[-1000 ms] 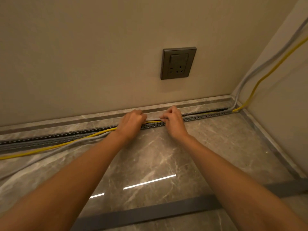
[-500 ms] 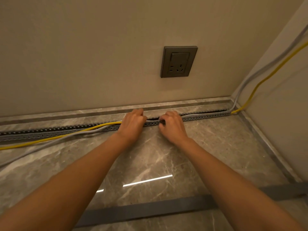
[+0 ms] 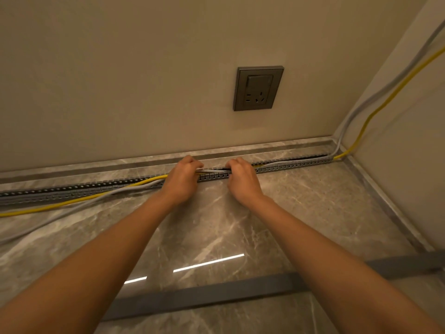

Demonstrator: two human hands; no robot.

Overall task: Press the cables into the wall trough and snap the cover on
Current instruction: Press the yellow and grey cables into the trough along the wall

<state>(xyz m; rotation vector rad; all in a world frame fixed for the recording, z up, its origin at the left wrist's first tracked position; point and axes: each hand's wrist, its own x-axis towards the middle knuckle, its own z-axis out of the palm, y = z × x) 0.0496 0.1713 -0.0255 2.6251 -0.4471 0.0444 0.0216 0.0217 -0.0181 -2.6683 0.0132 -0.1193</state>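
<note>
Reaching forward with both bare arms, I have my left hand (image 3: 181, 183) and my right hand (image 3: 243, 183) set side by side, a little apart, on the slotted grey trough (image 3: 72, 192) that runs along the floor at the foot of the wall. Left hand: fingers pressed together and curled down over the cables (image 3: 212, 170) at the trough's open top, gripping them; fingertips hidden behind the knuckles. Right hand: same finding, fingers close together and curled round the cables, tips out of sight. Between the two hands a short stretch of cable shows just above the trough's toothed front wall. To the right of my right hand the cables run along in the trough as far as the corner, where they leave it and climb the side wall. To the left of my left hand the yellow cable (image 3: 101, 194) and the grey cable (image 3: 125, 189) lie outside the trough, crossing its front wall and trailing over the marble floor (image 3: 313, 208) toward the left edge of view. That left length of trough stands open. The cover (image 3: 216, 295), a long flat grey strip, lies loose on the floor near me, under my forearms, well apart from the trough. A dark wall socket (image 3: 258, 88) sits on the wall above my right hand.
</note>
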